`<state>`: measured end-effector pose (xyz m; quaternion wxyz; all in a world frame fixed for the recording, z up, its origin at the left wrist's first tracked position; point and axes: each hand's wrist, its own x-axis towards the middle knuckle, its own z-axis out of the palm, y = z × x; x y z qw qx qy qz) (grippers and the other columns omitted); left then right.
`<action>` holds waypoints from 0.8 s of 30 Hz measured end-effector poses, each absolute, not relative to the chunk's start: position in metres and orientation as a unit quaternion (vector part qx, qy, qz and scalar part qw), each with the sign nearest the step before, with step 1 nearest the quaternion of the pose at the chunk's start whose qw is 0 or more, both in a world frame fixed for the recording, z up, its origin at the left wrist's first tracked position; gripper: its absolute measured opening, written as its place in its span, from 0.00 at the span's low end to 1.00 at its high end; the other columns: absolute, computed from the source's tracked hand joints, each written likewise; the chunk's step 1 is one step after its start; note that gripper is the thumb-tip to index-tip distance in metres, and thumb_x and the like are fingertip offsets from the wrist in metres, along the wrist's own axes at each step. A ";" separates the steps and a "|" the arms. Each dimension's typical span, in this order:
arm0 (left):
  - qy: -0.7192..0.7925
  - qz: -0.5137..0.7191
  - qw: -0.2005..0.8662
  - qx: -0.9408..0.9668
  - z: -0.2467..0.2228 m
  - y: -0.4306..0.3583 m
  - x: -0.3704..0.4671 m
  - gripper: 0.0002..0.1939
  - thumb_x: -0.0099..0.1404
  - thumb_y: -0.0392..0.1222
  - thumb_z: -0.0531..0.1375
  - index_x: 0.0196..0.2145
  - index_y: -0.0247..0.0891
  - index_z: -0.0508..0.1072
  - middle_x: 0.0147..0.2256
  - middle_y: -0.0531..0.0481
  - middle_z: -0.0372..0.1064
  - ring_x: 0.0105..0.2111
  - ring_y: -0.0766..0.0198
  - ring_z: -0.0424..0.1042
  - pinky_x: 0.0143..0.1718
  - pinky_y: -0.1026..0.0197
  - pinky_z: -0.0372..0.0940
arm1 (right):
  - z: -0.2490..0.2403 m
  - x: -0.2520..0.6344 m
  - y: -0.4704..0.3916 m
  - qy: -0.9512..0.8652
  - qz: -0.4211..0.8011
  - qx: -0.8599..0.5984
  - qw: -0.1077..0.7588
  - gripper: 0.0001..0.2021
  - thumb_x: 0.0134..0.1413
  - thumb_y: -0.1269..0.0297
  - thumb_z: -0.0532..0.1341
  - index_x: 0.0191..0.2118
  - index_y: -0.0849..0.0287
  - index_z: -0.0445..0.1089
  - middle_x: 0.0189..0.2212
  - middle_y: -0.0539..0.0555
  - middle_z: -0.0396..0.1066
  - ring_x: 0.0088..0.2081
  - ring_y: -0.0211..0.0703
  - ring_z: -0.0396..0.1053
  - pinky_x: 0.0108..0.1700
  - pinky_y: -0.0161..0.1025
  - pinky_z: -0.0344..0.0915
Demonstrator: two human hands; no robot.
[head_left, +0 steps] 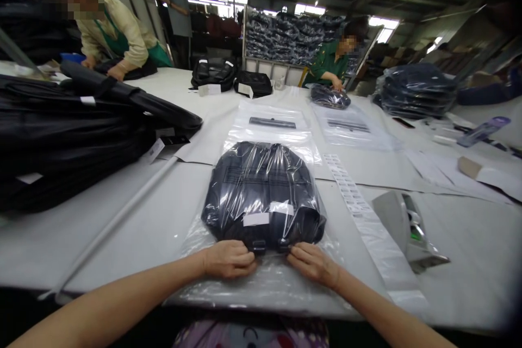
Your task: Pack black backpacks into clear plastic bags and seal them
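A black bag [261, 185] with two white tags lies flat inside a clear plastic bag [281, 288] on the white table, directly in front of me. My left hand [229, 259] is closed at the near edge of the black bag, its fingers pinching the plastic beside a dark buckle or strap end. On the other side, my right hand [313, 265] is closed in the same way, pinching the plastic next to a second dark strap end. Loose film spreads out from under both hands toward the table's near edge.
Black bags [61, 136] are heaped at left. Flat clear plastic bags [273, 119] lie beyond the wrapped bag. To the right are a label strip [346, 185] and a grey tape dispenser [402, 228]. Co-workers stand across the table, one handling a wrapped bag [329, 96].
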<state>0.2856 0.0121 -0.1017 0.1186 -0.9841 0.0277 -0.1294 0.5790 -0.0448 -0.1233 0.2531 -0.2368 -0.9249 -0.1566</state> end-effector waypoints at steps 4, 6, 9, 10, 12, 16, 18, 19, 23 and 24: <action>0.006 -0.123 0.132 -0.983 -0.101 0.008 0.287 0.12 0.66 0.32 0.50 0.45 0.38 0.68 0.33 0.48 0.70 0.27 0.66 0.66 0.26 0.61 0.60 | -0.126 0.578 -0.046 -0.932 -0.118 -0.259 0.224 0.12 0.60 0.75 0.49 0.42 0.64 0.68 0.31 0.55 0.70 0.33 0.39 0.67 0.39 0.36 0.67; -0.041 -0.116 0.143 -0.982 -0.103 0.003 0.289 0.12 0.66 0.32 0.50 0.46 0.34 0.67 0.33 0.48 0.70 0.29 0.64 0.66 0.29 0.60 0.61 | -0.124 0.577 -0.050 -0.936 -0.089 -0.279 0.198 0.13 0.60 0.73 0.50 0.48 0.67 0.65 0.36 0.59 0.70 0.39 0.43 0.66 0.44 0.39 0.66; -0.115 -0.096 0.128 -0.980 -0.105 -0.008 0.291 0.14 0.66 0.31 0.49 0.49 0.31 0.64 0.38 0.44 0.69 0.36 0.61 0.67 0.37 0.58 0.62 | -0.115 0.578 -0.057 -0.937 -0.013 -0.316 0.148 0.25 0.56 0.53 0.55 0.53 0.68 0.60 0.45 0.65 0.65 0.47 0.52 0.62 0.48 0.47 0.64; -0.137 -0.086 0.110 -0.981 -0.103 -0.012 0.291 0.15 0.66 0.33 0.50 0.51 0.31 0.63 0.41 0.42 0.68 0.39 0.59 0.67 0.40 0.57 0.62 | -0.112 0.579 -0.058 -0.938 0.013 -0.321 0.133 0.31 0.52 0.45 0.56 0.53 0.67 0.60 0.47 0.67 0.63 0.49 0.55 0.60 0.49 0.50 0.63; -0.171 -0.066 0.059 -0.981 -0.099 -0.018 0.290 0.21 0.66 0.45 0.52 0.53 0.31 0.60 0.46 0.39 0.65 0.44 0.55 0.65 0.45 0.56 0.60 | -0.107 0.580 -0.061 -0.943 0.048 -0.309 0.112 0.39 0.42 0.35 0.57 0.52 0.64 0.61 0.49 0.68 0.60 0.51 0.60 0.57 0.50 0.55 0.60; -0.200 -0.047 -0.028 -0.978 -0.088 -0.026 0.286 0.41 0.57 0.66 0.53 0.56 0.31 0.55 0.47 0.37 0.64 0.46 0.50 0.64 0.48 0.54 0.58 | -0.109 0.582 -0.061 -0.951 0.054 -0.291 0.089 0.29 0.47 0.41 0.57 0.45 0.63 0.64 0.51 0.69 0.58 0.55 0.62 0.53 0.54 0.59 0.54; -0.216 -0.043 -0.045 -0.974 -0.085 -0.028 0.284 0.42 0.55 0.68 0.52 0.57 0.33 0.54 0.47 0.37 0.65 0.47 0.49 0.64 0.49 0.53 0.57 | -0.113 0.581 -0.060 -0.949 0.045 -0.302 0.082 0.15 0.55 0.56 0.56 0.42 0.62 0.65 0.50 0.67 0.60 0.54 0.58 0.55 0.55 0.56 0.55; -0.225 -0.040 -0.049 -0.972 -0.085 -0.029 0.284 0.43 0.55 0.68 0.52 0.57 0.33 0.54 0.47 0.37 0.65 0.47 0.49 0.64 0.49 0.53 0.56 | -0.115 0.580 -0.060 -0.946 0.040 -0.311 0.082 0.09 0.57 0.65 0.53 0.40 0.62 0.65 0.49 0.66 0.61 0.54 0.56 0.56 0.55 0.55 0.55; -0.258 -0.021 -0.046 -0.965 -0.089 -0.036 0.289 0.41 0.55 0.66 0.55 0.57 0.35 0.53 0.48 0.38 0.64 0.48 0.49 0.64 0.50 0.51 0.56 | -0.121 0.576 -0.063 -0.926 0.043 -0.358 0.110 0.12 0.55 0.77 0.47 0.40 0.62 0.64 0.44 0.62 0.66 0.48 0.48 0.62 0.52 0.46 0.61; -0.272 -0.017 -0.040 -0.961 -0.092 -0.038 0.291 0.39 0.56 0.64 0.55 0.57 0.35 0.53 0.49 0.38 0.64 0.48 0.48 0.64 0.50 0.51 0.56 | -0.122 0.575 -0.064 -0.917 0.052 -0.373 0.128 0.12 0.56 0.77 0.46 0.41 0.62 0.63 0.42 0.61 0.67 0.46 0.47 0.64 0.49 0.45 0.63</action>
